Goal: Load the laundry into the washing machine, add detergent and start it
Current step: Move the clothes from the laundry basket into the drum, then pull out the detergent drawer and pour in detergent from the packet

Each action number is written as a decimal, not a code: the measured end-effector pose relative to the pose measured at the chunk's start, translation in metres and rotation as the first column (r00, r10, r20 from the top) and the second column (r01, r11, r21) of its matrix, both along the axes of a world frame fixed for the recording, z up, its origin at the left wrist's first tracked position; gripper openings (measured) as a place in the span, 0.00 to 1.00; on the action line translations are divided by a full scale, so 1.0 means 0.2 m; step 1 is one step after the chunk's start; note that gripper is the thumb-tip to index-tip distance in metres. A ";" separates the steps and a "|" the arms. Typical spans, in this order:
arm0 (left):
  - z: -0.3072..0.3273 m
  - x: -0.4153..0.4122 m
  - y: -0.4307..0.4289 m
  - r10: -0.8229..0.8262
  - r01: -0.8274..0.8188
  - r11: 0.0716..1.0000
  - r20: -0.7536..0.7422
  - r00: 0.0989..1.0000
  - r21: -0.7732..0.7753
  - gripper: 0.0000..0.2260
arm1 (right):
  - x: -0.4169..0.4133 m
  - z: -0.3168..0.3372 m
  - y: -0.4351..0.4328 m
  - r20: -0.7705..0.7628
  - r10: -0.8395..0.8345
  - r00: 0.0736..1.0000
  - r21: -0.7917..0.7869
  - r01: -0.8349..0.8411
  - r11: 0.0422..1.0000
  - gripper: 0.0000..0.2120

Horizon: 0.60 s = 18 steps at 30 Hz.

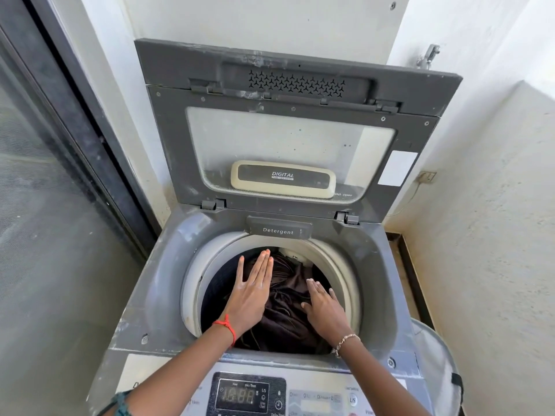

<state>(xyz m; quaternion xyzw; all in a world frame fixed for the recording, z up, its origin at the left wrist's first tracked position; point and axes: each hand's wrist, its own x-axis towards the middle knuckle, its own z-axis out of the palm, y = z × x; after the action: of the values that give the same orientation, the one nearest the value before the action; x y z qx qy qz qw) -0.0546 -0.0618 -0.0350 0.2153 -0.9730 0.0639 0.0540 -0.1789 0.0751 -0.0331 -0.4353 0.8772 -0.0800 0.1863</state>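
A grey top-loading washing machine stands with its lid raised upright against the wall. Dark brown laundry fills the round drum. My left hand, red thread at the wrist, hovers flat with fingers straight over the left of the drum. My right hand, with a bead bracelet, rests with spread fingers on the laundry at the right. Neither hand grips anything. A drawer marked "Detergent" sits shut at the back rim. The control panel with a lit display lies at the front.
A dark-framed glass door runs along the left. White walls close in behind and to the right. A light laundry bag or basket sits at the machine's right side. A tap sticks out of the wall above the lid.
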 end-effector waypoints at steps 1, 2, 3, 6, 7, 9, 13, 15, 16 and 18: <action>-0.01 0.00 0.00 0.006 -0.005 1.000 -0.005 1.000 0.023 0.43 | 0.00 0.00 0.00 0.028 -0.011 1.000 -0.009 0.011 1.000 0.27; -0.01 -0.01 -0.01 0.020 -0.020 0.998 0.009 1.000 0.060 0.44 | 0.00 0.00 -0.01 0.063 -0.026 0.998 -0.020 0.028 0.999 0.26; 0.00 -0.02 -0.01 0.032 -0.033 0.994 0.009 0.999 0.102 0.45 | 0.00 0.01 -0.03 0.099 -0.050 0.994 -0.041 0.054 0.998 0.26; 0.04 -0.05 -0.03 0.115 -0.100 0.934 -0.025 0.993 0.344 0.40 | -0.01 0.02 -0.10 0.274 -0.184 0.944 -0.147 0.230 0.962 0.26; 0.06 -0.08 -0.04 0.243 -0.159 0.785 -0.061 0.968 0.599 0.35 | -0.02 0.03 -0.13 0.353 -0.234 0.906 -0.193 0.315 0.929 0.24; 0.14 -0.13 -0.06 0.578 -0.077 0.139 -0.018 0.816 0.987 0.28 | -0.03 0.07 -0.20 0.557 -0.309 0.771 -0.262 0.516 0.816 0.17; 0.17 -0.23 -0.16 0.786 0.392 -0.497 0.210 0.582 0.774 0.19 | -0.06 0.13 -0.37 0.899 -0.255 0.355 -0.185 0.837 0.514 0.14; 0.17 -0.27 -0.20 0.791 0.481 -0.549 0.239 0.564 0.683 0.21 | -0.09 0.15 -0.45 0.972 -0.169 0.162 -0.082 0.912 0.402 0.16; 0.16 -0.29 -0.22 0.792 0.504 -0.560 0.247 0.559 0.657 0.22 | -0.10 0.16 -0.49 0.990 -0.114 0.081 -0.034 0.931 0.363 0.18; 0.14 -0.34 -0.25 0.790 0.533 -0.582 0.271 0.550 0.614 0.26 | -0.13 0.17 -0.55 0.998 -0.028 -0.059 0.065 0.950 0.306 0.22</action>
<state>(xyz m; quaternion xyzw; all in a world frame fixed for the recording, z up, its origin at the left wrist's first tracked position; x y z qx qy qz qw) -0.1232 -0.1115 -0.0062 0.3839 -0.2067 -0.8790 0.1929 -0.2048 -0.0356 0.0015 0.1118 0.5414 -0.7266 0.4080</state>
